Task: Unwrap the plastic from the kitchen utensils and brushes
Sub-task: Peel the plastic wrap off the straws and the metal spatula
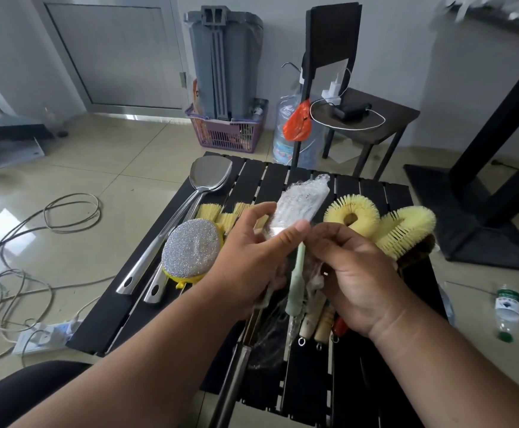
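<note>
Holding a plastic-wrapped brush (pixel 303 200) above the worktop (pixel 372 193), the left hand (pixel 252 254) pinches its wrap while the right hand (pixel 357 273) plucks near the pale green handle (pixel 296 279). Spatula (pixel 202 183), scrubber (pixel 191 250) and yellow brushes (pixel 406 228) lie bare; this wrap, judging by its cover, remains.

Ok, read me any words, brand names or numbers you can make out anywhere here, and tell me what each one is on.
No text here can be read.
Small plastic bottle on the floor: its label carries print, too small and blurred to read.
Big water jug by the chair: coloured label, blurred.
Power strip on the floor: no legible marking.
Wrapped brush that the hands hold: clear plastic, no print visible.
</note>
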